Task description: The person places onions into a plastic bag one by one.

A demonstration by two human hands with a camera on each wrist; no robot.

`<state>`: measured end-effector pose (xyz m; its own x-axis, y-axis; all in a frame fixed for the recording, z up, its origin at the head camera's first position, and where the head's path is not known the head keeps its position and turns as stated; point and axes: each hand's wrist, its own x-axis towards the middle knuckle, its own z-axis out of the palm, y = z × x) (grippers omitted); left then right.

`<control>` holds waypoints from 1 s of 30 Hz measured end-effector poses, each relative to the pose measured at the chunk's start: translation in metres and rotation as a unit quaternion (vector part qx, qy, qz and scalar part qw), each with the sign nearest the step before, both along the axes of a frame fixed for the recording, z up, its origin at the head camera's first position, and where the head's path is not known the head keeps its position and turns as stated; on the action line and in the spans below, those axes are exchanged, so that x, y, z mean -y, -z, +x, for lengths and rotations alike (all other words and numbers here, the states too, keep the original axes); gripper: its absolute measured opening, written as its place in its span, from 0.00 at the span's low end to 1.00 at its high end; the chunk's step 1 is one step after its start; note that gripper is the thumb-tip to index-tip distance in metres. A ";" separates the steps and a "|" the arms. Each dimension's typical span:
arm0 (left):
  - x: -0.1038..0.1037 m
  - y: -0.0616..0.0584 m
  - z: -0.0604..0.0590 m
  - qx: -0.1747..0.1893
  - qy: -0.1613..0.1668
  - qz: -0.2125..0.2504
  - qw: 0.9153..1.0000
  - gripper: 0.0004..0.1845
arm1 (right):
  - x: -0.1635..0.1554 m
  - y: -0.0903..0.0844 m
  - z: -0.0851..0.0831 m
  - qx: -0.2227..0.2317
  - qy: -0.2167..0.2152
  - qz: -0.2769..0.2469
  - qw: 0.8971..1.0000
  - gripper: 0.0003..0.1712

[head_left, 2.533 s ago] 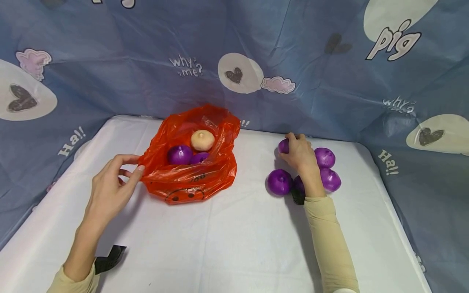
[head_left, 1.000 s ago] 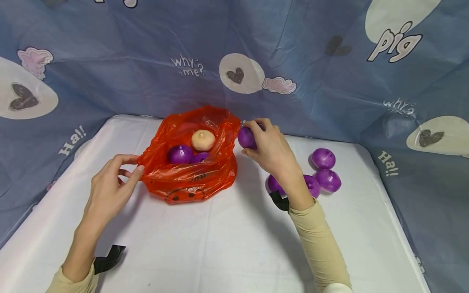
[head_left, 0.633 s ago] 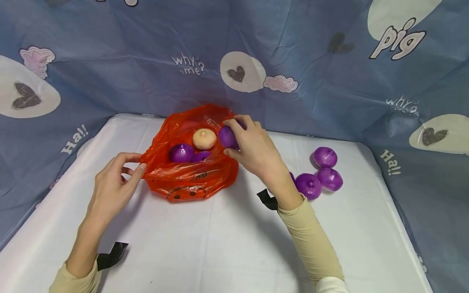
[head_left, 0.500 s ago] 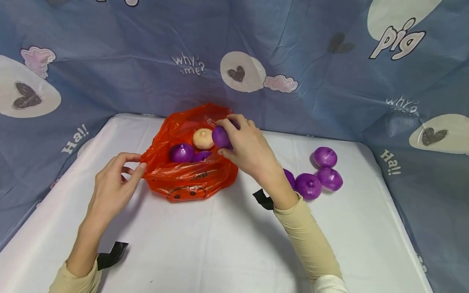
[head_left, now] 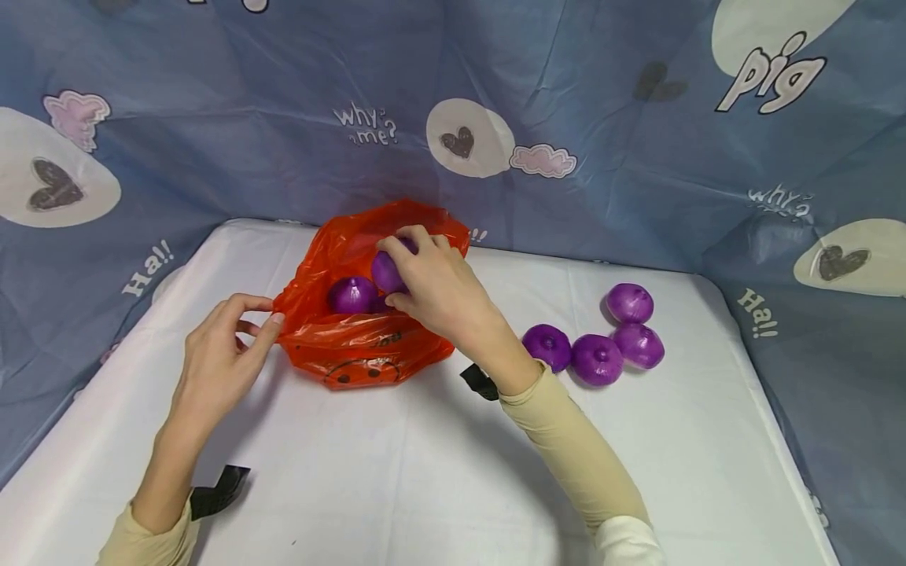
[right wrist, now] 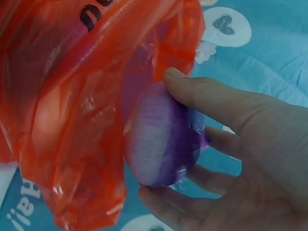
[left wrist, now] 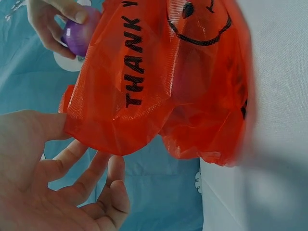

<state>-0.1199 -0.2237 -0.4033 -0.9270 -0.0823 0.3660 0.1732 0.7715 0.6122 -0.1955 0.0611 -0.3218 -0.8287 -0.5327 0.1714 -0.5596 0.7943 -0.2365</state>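
Note:
A red plastic bag (head_left: pixel 364 346) stands on the table with its mouth open. My left hand (head_left: pixel 225 354) pinches the bag's left edge between thumb and fingers; the left wrist view shows that rim (left wrist: pixel 72 126) at the thumb tip. My right hand (head_left: pixel 446 291) holds a purple onion (head_left: pixel 387 272) by its sides over the bag's opening. In the right wrist view this onion (right wrist: pixel 163 137) is right at the red plastic, thumb on top and fingers below. Inside the bag lies another purple onion (head_left: pixel 352 295), with a further one mostly hidden. The right hand's onion covers the pale one.
Several purple onions (head_left: pixel 597 360) lie grouped on the right of the white-covered table (head_left: pixel 439 472). A blue printed sheet (head_left: pixel 602 126) rises behind and at both sides. Black strap ends (head_left: pixel 219 493) stick out at both wrists.
My right hand has picked up a purple onion from the group at the right and carried it left over the bag. The left hand keeps its pinch on the bag's edge.

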 end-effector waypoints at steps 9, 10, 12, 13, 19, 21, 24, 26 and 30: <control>0.001 0.001 0.001 -0.002 -0.005 0.004 1.000 0.14 | 0.017 0.011 -0.014 0.025 0.003 0.042 0.999 0.39; 0.001 0.001 0.001 -0.002 -0.005 0.003 1.000 0.14 | 0.019 0.013 -0.014 0.025 0.003 0.046 0.999 0.38; 0.001 0.002 0.000 -0.001 -0.007 0.002 1.000 0.14 | 0.024 0.015 -0.015 0.021 0.004 0.057 0.998 0.38; 0.001 0.002 0.000 0.000 -0.007 0.002 1.000 0.14 | 0.027 0.017 -0.016 0.018 0.004 0.063 0.998 0.38; 0.001 0.001 0.001 -0.004 -0.007 0.004 1.000 0.14 | 0.045 0.024 -0.018 -0.019 0.008 0.099 0.995 0.38; 0.001 0.001 0.002 -0.006 -0.006 0.006 1.000 0.14 | 0.051 0.026 -0.019 -0.027 0.010 0.110 0.994 0.38; 0.001 0.002 0.002 -0.006 -0.006 0.007 1.000 0.13 | 0.057 0.028 -0.023 -0.028 0.013 0.124 0.992 0.38; 0.001 0.002 0.002 -0.007 -0.006 0.007 1.000 0.13 | 0.060 0.029 -0.025 -0.024 0.017 0.132 0.991 0.38; 0.001 0.002 0.002 -0.009 -0.004 0.011 1.000 0.13 | 0.064 0.032 -0.029 -0.016 0.021 0.143 0.989 0.38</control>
